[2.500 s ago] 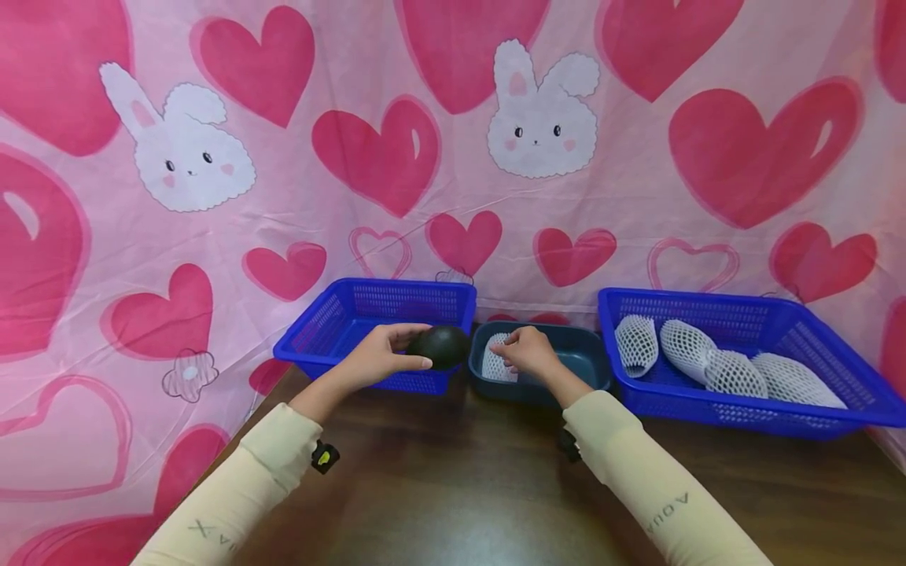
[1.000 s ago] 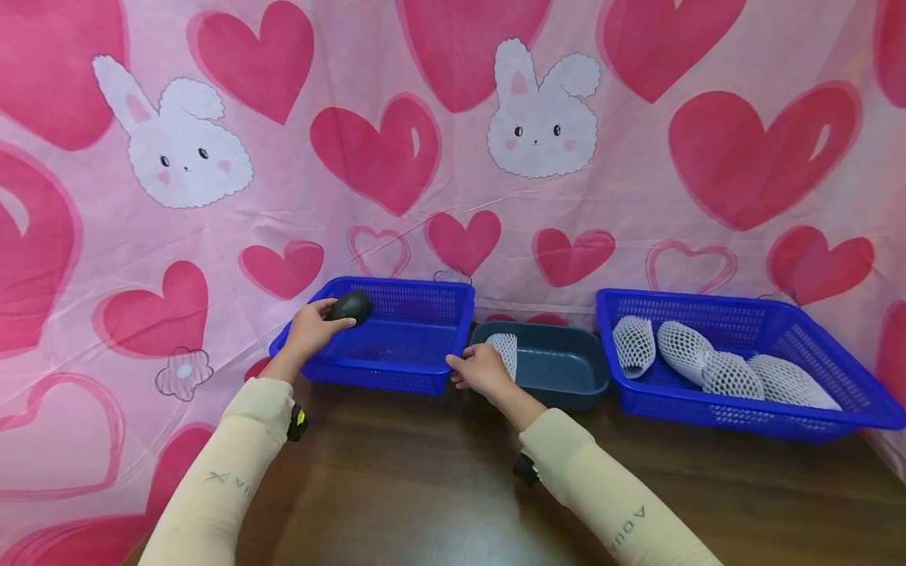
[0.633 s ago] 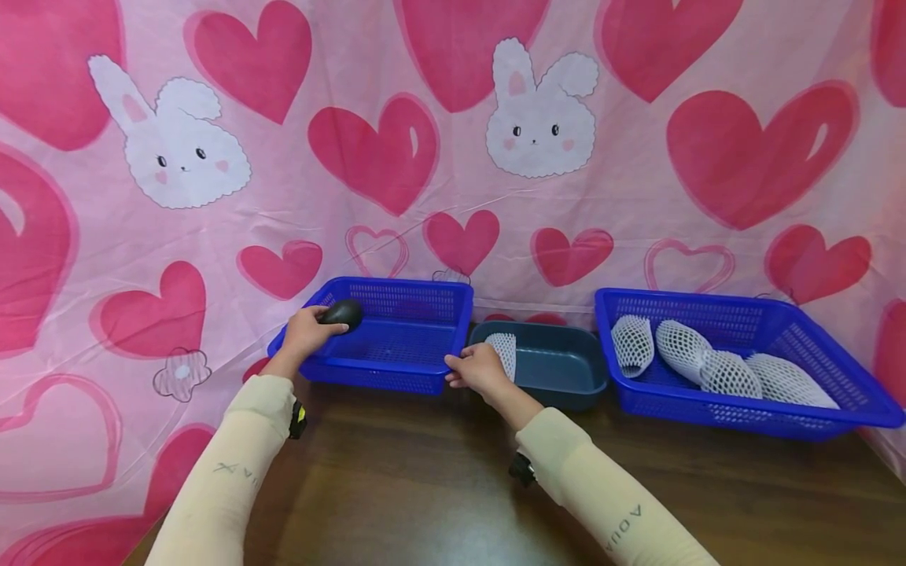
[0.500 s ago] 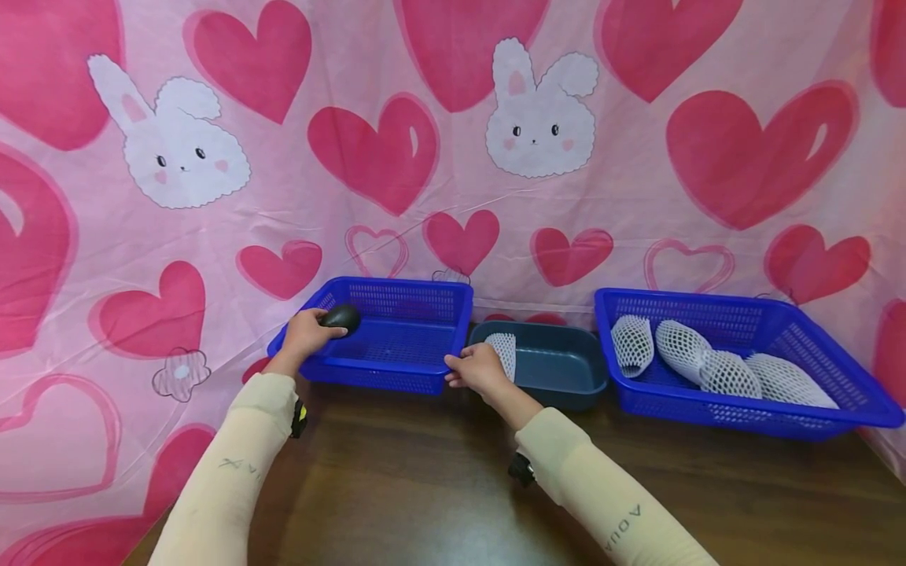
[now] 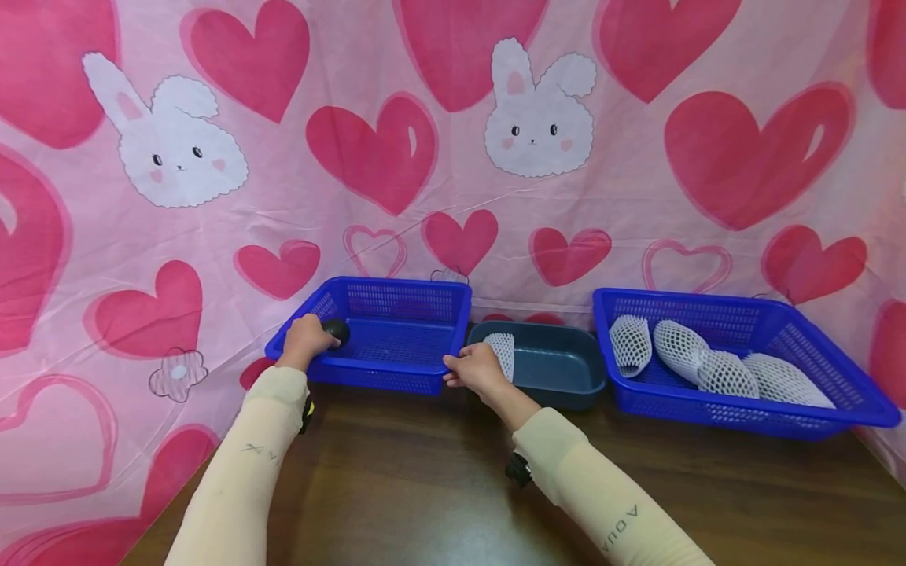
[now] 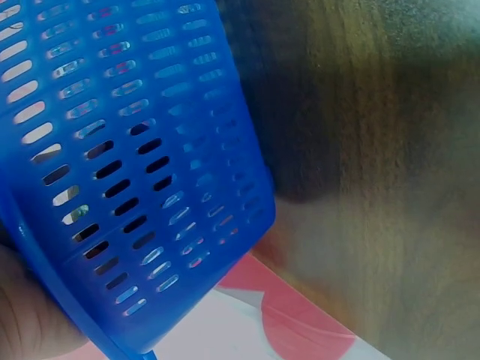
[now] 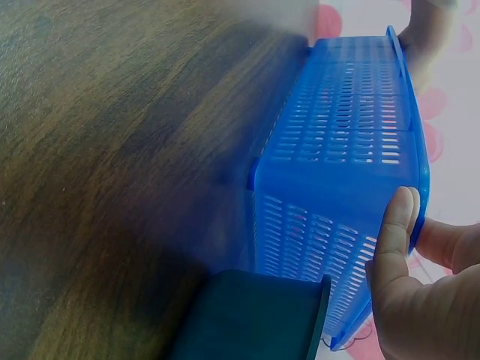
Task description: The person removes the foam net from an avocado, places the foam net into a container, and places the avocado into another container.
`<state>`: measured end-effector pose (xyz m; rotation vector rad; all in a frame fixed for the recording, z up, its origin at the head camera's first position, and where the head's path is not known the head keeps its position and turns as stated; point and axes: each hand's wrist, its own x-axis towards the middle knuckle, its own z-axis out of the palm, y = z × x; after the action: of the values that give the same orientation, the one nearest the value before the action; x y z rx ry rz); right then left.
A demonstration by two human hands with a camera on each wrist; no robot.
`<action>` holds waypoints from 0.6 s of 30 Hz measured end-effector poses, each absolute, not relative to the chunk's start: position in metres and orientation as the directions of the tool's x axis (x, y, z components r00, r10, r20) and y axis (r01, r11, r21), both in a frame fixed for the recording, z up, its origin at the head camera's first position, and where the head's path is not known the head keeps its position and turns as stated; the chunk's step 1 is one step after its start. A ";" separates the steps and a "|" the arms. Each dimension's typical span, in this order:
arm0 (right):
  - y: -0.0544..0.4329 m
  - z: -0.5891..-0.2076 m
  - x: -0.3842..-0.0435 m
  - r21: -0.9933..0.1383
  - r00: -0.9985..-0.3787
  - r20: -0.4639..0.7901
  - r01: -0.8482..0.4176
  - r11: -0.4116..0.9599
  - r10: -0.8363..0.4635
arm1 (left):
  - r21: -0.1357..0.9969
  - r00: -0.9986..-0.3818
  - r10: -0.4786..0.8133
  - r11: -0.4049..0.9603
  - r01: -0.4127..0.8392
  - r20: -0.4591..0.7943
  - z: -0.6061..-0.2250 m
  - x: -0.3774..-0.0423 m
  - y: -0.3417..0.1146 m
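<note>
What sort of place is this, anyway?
Probably a makeshift indoor workspace: a wood-grain table stands before a creased pink backdrop of hearts and rabbits, and on it sit a left blue basket and a right blue basket, the latter holding white net sleeves.

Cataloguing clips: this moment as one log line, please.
left hand: holds dark oval item in left basket | right hand: pinches its rim

Soft glare on the tabletop (image 5: 453, 503)
</note>
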<state>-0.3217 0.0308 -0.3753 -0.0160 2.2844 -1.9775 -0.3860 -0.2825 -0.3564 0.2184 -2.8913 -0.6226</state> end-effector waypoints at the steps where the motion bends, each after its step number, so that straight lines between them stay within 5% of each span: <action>1: 0.031 -0.375 -0.322 -0.987 -0.993 -0.082 0.069 0.148 -0.088 | 0.412 -0.975 -0.181 0.904 -0.112 0.132 -0.357 -0.386 -0.283; 18: 0.031 -0.374 -0.321 -0.981 -0.992 -0.089 0.072 0.181 -0.087 | 0.326 -0.978 -0.203 0.928 -0.180 0.039 -0.358 -0.388 -0.282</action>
<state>-0.3208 0.0307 -0.3741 -0.0146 2.3155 -1.9344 -0.3880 -0.2819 -0.3577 0.2999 -3.0141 -0.4986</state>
